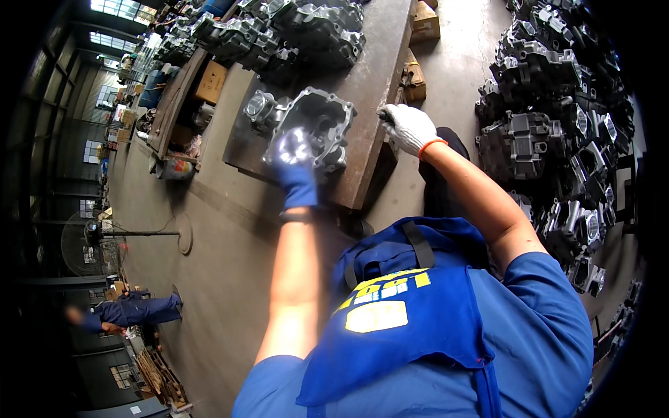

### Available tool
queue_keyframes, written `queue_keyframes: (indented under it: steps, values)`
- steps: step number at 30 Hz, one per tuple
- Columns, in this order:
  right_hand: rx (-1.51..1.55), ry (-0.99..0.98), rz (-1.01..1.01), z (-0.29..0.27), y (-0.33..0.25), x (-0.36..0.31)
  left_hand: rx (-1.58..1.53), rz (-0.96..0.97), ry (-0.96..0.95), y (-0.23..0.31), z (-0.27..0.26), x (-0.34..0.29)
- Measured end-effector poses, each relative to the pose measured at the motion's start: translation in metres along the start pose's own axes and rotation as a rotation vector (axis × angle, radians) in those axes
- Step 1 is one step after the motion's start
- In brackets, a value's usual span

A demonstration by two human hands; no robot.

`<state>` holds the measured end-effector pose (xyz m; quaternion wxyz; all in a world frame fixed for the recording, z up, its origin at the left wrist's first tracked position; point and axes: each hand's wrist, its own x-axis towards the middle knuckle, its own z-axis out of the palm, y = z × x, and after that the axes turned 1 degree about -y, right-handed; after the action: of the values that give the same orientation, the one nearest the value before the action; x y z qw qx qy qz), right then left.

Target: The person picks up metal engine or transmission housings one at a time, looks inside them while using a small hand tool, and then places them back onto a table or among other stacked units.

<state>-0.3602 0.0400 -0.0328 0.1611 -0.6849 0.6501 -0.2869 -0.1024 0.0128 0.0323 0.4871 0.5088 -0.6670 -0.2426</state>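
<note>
A grey cast-metal housing [322, 115] with an open, hollow face lies on a dark steel workbench [380, 56]. My left hand [294, 164], in a blue glove, grips the housing's near rim. My right hand [406, 127], in a white glove with an orange cuff, is curled into a fist at the bench's edge, just right of the housing. A small dark tip shows at its knuckles, but I cannot tell whether it holds anything. My blue apron fills the lower middle of the view.
More grey castings [306, 28] crowd the far end of the bench. A large heap of castings [550, 132] covers the floor on the right. Cardboard boxes [424, 24] sit beside the bench. A standing fan [83, 237] and another person [132, 310] in blue are at the left.
</note>
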Motion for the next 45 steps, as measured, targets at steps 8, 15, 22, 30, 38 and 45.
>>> queue_keyframes:
  steps: [8, 15, 22, 30, 38, 45]
  values:
    - [0.036, 0.068, 0.054, 0.032, -0.022, 0.043, 0.759, 0.242, -0.065, -0.064, -0.016, -0.029]
    - [-0.033, 0.085, -0.029, 0.042, -0.037, 0.107, 0.768, 0.249, 0.079, -0.062, -0.005, -0.031]
    - [-0.270, -0.015, -0.023, 0.045, -0.054, 0.143, 0.775, 0.270, 0.047, -0.059, -0.004, -0.027]
    - [-0.314, 0.005, -0.111, 0.047, -0.053, 0.099, 0.835, 0.201, 0.079, -0.061, -0.004, -0.030]
    - [-0.144, -0.121, -0.106, 0.028, -0.075, 0.062, 0.812, 0.186, 0.046, -0.061, -0.006, -0.030]
    - [-0.052, -0.164, -0.084, 0.040, -0.088, 0.014, 0.819, 0.177, 0.040, -0.069, -0.005, -0.028]
